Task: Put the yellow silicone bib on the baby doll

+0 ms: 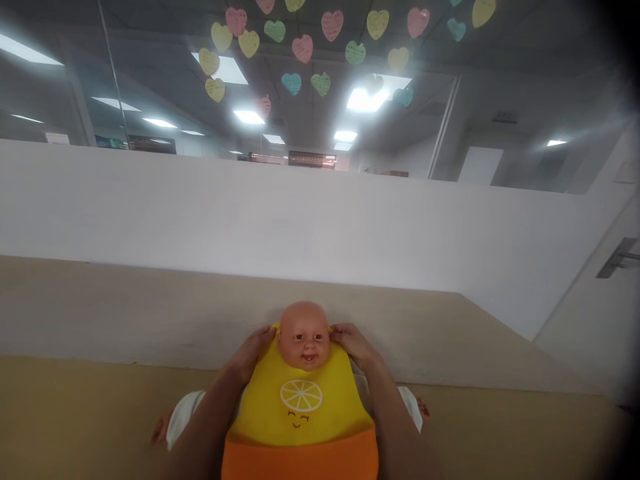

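Note:
A baby doll [305,327] faces me in the lower middle of the head view, its white sleeves spread to both sides. Over its chest lies a yellow bib [300,423] with a lemon slice print and an orange pocket [300,462] at the bottom. My left hand [256,347] pinches the bib's neck strap at the left of the doll's head. On the other side my right hand [353,341] grips the strap's other end beside the doll's ear. The strap ends behind the neck are hidden.
The doll is on a beige surface [90,413] with a raised ledge [125,313] behind it. Beyond stand a white wall [250,220] and a glass pane bearing heart-shaped notes [332,25]. A door handle [617,257] is at the far right.

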Action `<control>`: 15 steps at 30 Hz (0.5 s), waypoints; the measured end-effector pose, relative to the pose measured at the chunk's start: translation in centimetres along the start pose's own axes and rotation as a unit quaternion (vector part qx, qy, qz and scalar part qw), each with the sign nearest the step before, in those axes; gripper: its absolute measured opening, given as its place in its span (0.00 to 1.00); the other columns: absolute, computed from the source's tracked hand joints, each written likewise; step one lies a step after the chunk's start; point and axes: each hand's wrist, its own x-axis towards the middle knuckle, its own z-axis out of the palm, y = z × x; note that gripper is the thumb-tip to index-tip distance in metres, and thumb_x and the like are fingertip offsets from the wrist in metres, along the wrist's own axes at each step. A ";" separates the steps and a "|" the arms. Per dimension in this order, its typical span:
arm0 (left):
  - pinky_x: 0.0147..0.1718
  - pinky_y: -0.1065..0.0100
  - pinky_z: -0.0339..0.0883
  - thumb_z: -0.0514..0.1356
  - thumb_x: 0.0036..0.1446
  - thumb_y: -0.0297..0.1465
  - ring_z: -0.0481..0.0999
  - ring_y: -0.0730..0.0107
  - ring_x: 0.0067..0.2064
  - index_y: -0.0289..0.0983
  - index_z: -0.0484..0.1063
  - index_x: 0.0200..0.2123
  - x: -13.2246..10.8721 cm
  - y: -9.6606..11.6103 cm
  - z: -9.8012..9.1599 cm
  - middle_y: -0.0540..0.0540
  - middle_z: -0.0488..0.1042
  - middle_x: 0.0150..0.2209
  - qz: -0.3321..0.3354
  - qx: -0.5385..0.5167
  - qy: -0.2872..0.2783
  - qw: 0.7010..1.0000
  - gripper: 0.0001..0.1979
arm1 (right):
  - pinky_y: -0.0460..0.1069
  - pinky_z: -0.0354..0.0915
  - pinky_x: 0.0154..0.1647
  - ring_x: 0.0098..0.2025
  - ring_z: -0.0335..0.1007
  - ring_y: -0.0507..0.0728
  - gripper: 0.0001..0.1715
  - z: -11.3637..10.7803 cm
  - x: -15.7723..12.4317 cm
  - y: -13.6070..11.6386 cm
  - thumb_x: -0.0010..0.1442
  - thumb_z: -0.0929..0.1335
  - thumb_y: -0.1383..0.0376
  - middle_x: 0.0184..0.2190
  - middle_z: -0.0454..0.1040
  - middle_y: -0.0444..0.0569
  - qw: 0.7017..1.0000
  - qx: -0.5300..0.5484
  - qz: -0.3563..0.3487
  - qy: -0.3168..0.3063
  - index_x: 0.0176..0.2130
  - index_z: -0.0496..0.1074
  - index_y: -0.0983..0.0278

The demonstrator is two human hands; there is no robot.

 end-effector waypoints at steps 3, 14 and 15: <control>0.39 0.56 0.72 0.67 0.49 0.37 0.80 0.52 0.37 0.36 0.76 0.43 0.5 -0.5 -0.3 0.40 0.82 0.37 0.013 -0.013 0.012 1.000 0.18 | 0.46 0.52 0.20 0.18 0.56 0.49 0.12 1.0 -0.1 -0.9 0.41 0.69 0.59 0.18 0.67 0.43 0.999 0.026 0.004 0.029 0.23 0.71 0.66; 0.54 0.50 0.63 0.56 0.59 0.46 0.75 0.46 0.53 0.34 0.71 0.54 0.5 -0.2 0.1 0.38 0.79 0.46 -0.043 -0.148 -0.096 0.983 0.26 | 0.47 0.58 0.24 0.20 0.58 0.50 0.11 1.1 -0.4 -1.1 0.41 0.71 0.61 0.20 0.67 0.42 0.992 0.118 0.012 0.037 0.23 0.68 0.64; 0.56 0.48 0.61 0.53 0.60 0.49 0.73 0.44 0.55 0.34 0.68 0.56 0.4 0.0 0.2 0.36 0.78 0.49 -0.038 -0.174 -0.124 0.976 0.30 | 0.47 0.59 0.25 0.21 0.59 0.50 0.11 1.2 -0.4 -1.0 0.41 0.71 0.61 0.20 0.67 0.42 0.992 0.124 0.013 0.036 0.23 0.68 0.64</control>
